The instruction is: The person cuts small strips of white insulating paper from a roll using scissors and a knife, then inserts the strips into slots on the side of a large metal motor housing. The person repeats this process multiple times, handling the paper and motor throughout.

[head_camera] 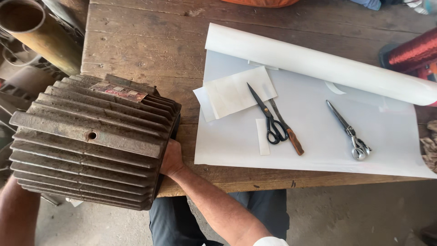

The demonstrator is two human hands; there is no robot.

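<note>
Ribbed motor housing (91, 141) rests at wooden surface (145, 41) edge, overhanging toward person. Right hand (171, 159) pressed against housing's end face, fingers hidden inside, grip closure cannot tell. Left hand hidden behind housing, only forearm visible. Right of housing: white paper sheet (318, 136) with roll, black scissors (268, 116), wood-handled knife (287, 127), silver scissors (350, 132).
</note>
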